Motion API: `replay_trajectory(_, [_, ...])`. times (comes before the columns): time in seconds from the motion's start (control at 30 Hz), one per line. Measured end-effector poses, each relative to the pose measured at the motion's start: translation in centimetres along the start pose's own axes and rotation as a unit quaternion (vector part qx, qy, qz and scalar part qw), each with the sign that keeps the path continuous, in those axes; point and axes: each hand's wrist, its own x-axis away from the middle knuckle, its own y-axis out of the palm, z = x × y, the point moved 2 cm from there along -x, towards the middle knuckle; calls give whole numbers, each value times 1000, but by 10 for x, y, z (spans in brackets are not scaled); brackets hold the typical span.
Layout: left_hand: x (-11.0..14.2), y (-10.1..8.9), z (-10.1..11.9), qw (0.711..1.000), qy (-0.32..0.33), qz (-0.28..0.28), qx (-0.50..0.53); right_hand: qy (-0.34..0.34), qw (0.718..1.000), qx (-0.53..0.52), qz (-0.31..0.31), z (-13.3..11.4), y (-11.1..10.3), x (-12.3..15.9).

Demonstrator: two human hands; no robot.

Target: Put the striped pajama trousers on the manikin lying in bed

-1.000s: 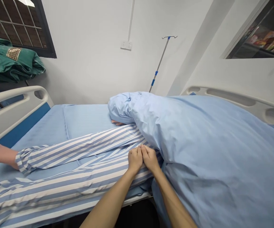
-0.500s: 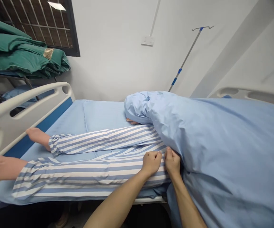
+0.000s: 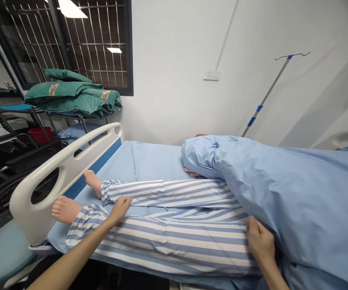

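A manikin-like figure lies on the bed in blue-and-white striped trousers (image 3: 180, 237), its bare feet (image 3: 67, 209) toward the footboard. My left hand (image 3: 121, 209) is over the lower legs, between the two shins, fingers curled in with no cloth visible in them. At the upper thigh, my right hand (image 3: 261, 239) is closed on the striped trousers, right beside the edge of the light blue quilt (image 3: 301, 189). That quilt covers the upper body. Part of the figure's hand (image 3: 192, 173) peeks out beneath it.
The white footboard (image 3: 68, 169) rises at the left end of the blue-sheeted bed (image 3: 152, 159). Behind it, folded green bedding (image 3: 74, 96) lies on a rack, near a red bucket (image 3: 41, 135) and a wheelchair. An IV pole (image 3: 266, 96) stands by the wall.
My left hand has left the upper thigh and moved left toward the ankles. My right hand stays by the quilt edge. The view has swung left.
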Motion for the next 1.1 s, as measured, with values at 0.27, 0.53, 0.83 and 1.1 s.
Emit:
replay_trajectory(0.27, [19,-66,-55,991,-48,75,-100,21,1000,18,-8,-4,-1,1])
replay_trajectory(0.53, [22,-69,-60,988,-63,70,-127,15,999,28,-22,-11,1,0])
replay_trajectory(0.83, [30,-87,-72,995,-15,51,-78,-7,996,56,-66,-48,36,9])
replay_trajectory(1.1, [37,-81,-73,989,-1,43,-139,-99,954,-167,-228,-220,194,155])
